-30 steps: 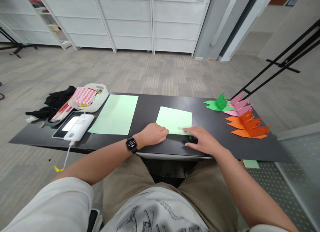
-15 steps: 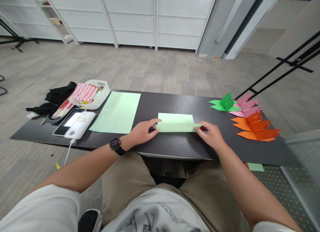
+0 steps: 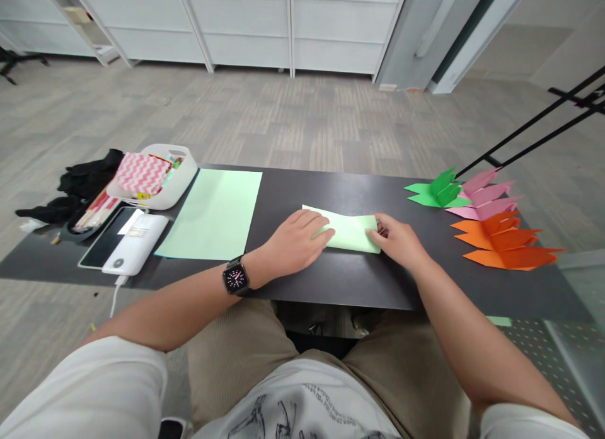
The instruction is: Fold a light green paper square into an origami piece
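Head view: where exactly is the pale green paper (image 3: 350,232)?

— On the dark table (image 3: 293,190), in front of the person's lap, between the two hands. It's doubled over, and its far edge looks bowed rather than flat

— And the grip?

— The right hand (image 3: 401,244) pinches the right end, thumb on the near side and fingers behind. The left hand (image 3: 299,242) lies over the left end, fingers close together and thumb beside them. I can't tell whether it pinches or only presses, since the hand hides what's beneath

— So what might go wrong?

— Skewing, I'd say. If one end were pulled nearer than the other, the layers would slide and any crease pressed in would run crooked. The bow worries me too: flattening it from both ends at once could trap a wrinkle in the middle

— Could it slip?

— Possibly. The tabletop looks smooth, so a light left hand might let that end drift while the right one tugs. A hard pinch could also dent the right corner

— Anything nearby at risk?

— Little, I think. The larger green sheet (image 3: 215,213) lies apart, left of the folded piece, and the orange paper shapes (image 3: 508,240) stand well off to the right, though a wide sweep of the right forearm might nudge them
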### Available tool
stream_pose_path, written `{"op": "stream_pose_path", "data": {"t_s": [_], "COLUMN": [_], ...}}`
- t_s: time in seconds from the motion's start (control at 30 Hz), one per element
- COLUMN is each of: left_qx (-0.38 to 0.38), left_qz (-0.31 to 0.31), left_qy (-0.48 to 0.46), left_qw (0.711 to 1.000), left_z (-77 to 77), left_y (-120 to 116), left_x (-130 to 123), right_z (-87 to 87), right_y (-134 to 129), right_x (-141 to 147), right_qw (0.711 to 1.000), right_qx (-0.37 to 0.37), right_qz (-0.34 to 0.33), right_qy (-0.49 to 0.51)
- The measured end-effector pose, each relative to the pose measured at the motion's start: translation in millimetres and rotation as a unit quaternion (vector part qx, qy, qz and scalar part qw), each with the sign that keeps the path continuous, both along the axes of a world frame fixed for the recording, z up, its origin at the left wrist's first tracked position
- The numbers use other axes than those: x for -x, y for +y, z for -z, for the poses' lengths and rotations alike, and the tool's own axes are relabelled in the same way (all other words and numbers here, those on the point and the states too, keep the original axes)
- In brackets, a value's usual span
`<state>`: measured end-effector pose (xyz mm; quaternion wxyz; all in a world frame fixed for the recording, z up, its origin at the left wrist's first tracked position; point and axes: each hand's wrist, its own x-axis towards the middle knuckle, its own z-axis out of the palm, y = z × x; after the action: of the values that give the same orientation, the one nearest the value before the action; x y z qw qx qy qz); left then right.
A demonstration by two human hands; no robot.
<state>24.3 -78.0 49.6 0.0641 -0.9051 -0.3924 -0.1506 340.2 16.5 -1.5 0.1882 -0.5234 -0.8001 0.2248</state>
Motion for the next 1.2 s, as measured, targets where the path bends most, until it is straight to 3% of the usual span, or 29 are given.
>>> {"op": "stream_pose_path", "data": {"t_s": [0.07, 0.2, 0.43, 0.6, 0.73, 0.87, 1.2], "left_qx": [0.020, 0.058, 0.083, 0.097, 0.115, 0.122, 0.135], "left_qz": [0.018, -0.016, -0.043, -0.036, -0.028, -0.039, -0.037], "left_qy": [0.032, 0.058, 0.051, 0.042, 0.035, 0.032, 0.026], "left_qw": [0.999, 0.996, 0.994, 0.994, 0.992, 0.991, 0.990], "left_z": [-0.4, 9.9, 27.0, 35.3, 39.9, 41.9, 41.1], "left_y": [2, -1, -13, -16, -16, -14, -15], "left_x": [-17, -42, -51, -47, -43, -41, -36], "right_z": [1.7, 0.9, -15.1, -18.9, -17.2, -13.8, -8.3], "right_y": [2, 4, 32, 44, 35, 31, 31], "right_x": [0, 0, -5, 9, 22, 26, 20], "right_qw": [1.000, 1.000, 0.992, 0.997, 0.993, 0.980, 0.972], "right_qx": [0.010, 0.018, 0.094, -0.055, -0.099, -0.089, -0.041], "right_qz": [0.005, 0.001, -0.035, 0.037, -0.064, -0.176, -0.231], "right_qy": [-0.010, -0.020, -0.072, -0.045, 0.023, 0.008, -0.018]}}
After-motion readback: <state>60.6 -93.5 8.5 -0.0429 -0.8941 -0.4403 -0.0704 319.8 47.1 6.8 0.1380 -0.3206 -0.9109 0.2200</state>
